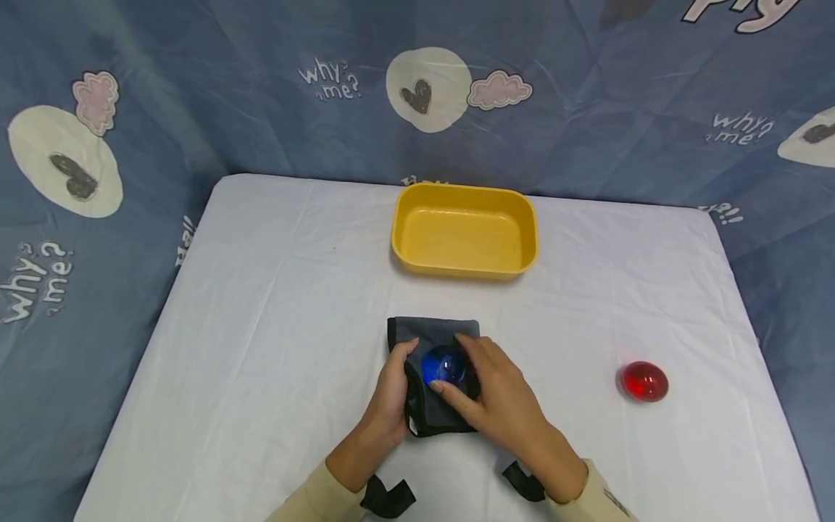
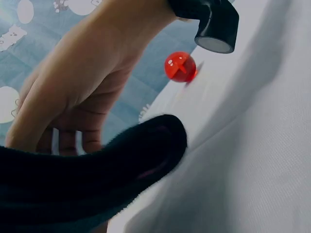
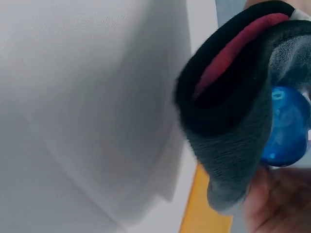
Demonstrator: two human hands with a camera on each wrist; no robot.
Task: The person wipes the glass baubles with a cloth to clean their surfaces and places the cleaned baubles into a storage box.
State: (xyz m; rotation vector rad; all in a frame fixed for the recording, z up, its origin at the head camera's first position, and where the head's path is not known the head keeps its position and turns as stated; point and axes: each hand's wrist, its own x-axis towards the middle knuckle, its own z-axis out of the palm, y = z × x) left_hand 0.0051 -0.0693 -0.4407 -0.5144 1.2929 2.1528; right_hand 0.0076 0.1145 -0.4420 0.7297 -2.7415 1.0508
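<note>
A folded grey cloth with black edging is held over the near middle of the table. My left hand grips its left edge, thumb on top and fingers curled underneath. Against the cloth's upper face, my right hand holds a clear blue ball between thumb and fingers. In the right wrist view, the blue ball sits against the cloth, whose folded edge shows a pink inner layer. The cloth appears very dark in the left wrist view and hides part of the left hand.
A yellow rectangular tray stands at the table's back middle. To the right lies a clear red ball on the white tablecloth. A blue patterned curtain hangs behind and beside the table. Black straps hang at both wrists.
</note>
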